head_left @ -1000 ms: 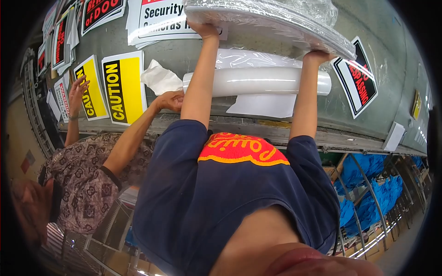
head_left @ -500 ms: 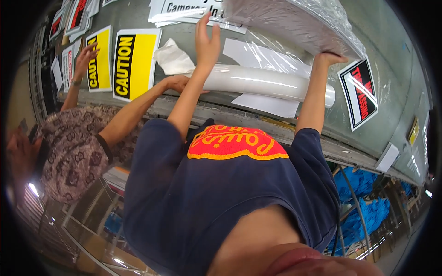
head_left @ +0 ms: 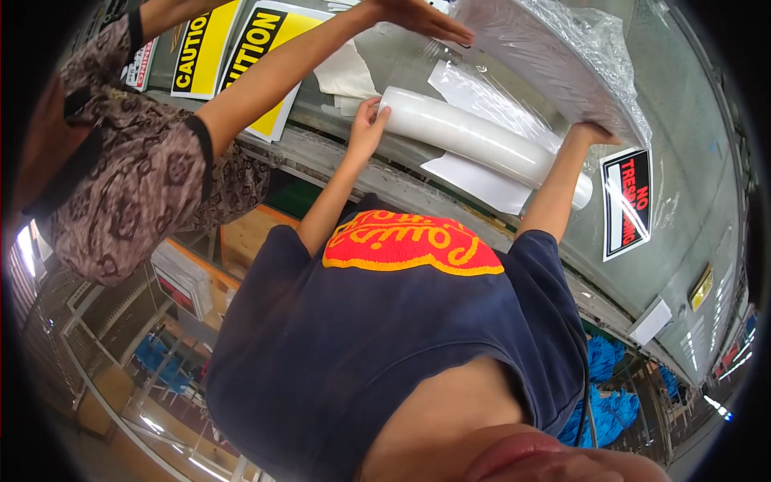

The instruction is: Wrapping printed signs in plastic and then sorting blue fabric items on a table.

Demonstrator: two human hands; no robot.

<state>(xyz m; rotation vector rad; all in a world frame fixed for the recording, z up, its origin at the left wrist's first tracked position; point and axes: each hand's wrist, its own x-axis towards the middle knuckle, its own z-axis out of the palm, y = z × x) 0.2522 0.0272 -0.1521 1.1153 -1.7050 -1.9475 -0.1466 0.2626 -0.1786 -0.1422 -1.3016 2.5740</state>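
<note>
A thick roll of clear plastic wrap [head_left: 474,140] lies slantwise on the grey table. My left hand [head_left: 368,130] is closed at the roll's left end, thumb and fingers against its rim. My right hand [head_left: 593,133] grips the lower right edge of a large pale stack [head_left: 546,56] covered in clear film; some of its fingers are hidden beneath that edge. Loose film stretches between stack and roll. White sheets [head_left: 474,181] lie under the roll, and a crumpled white piece [head_left: 345,71] sits beyond my left hand.
A co-worker stands at my left, their hand [head_left: 426,20] stretched toward the stack's left end. Yellow-and-black signs [head_left: 277,112] lie beneath that arm. Right of the stack is a red, black and white sign [head_left: 626,205]. Blue material [head_left: 606,414] hangs below the table edge.
My left hand has come down from the stack's left side to the roll's end. The co-worker's hand has left the roll and reached across toward the stack. My right hand stays at the stack's edge.
</note>
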